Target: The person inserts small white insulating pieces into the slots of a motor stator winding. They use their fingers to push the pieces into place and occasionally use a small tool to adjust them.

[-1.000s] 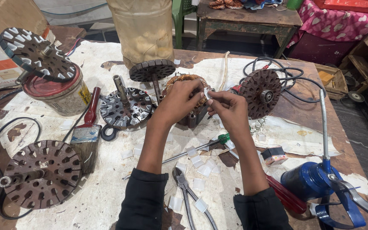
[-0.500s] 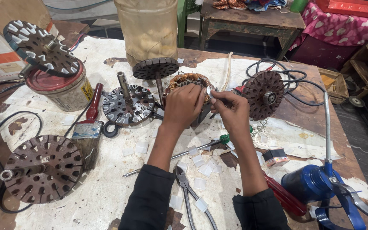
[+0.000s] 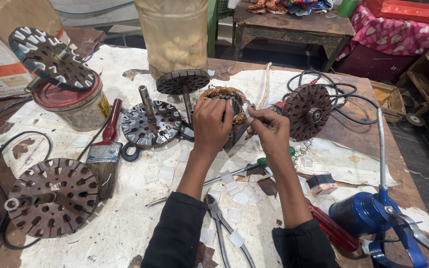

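Note:
A round motor stator (image 3: 224,97) wound with copper wire stands on the workbench (image 3: 125,233) in front of me. My left hand (image 3: 214,124) rests on its near side, fingers curled over the winding. My right hand (image 3: 269,130) is beside it on the right, pinching a small white paper slip (image 3: 247,109) at the stator's rim. Both sleeves are dark.
Slotted metal rotor discs lie at the left (image 3: 50,196), centre (image 3: 150,124) and right (image 3: 306,111). A paint tin (image 3: 73,106), a brush (image 3: 103,156), pliers (image 3: 224,228), screwdrivers (image 3: 234,173), white paper slips (image 3: 237,198), a tape roll (image 3: 322,183) and a blue tool (image 3: 373,216) surround my arms.
The view has shifted slightly. Both hands stay at the stator, and the right hand's fingers have moved a little along its rim with the white slip.

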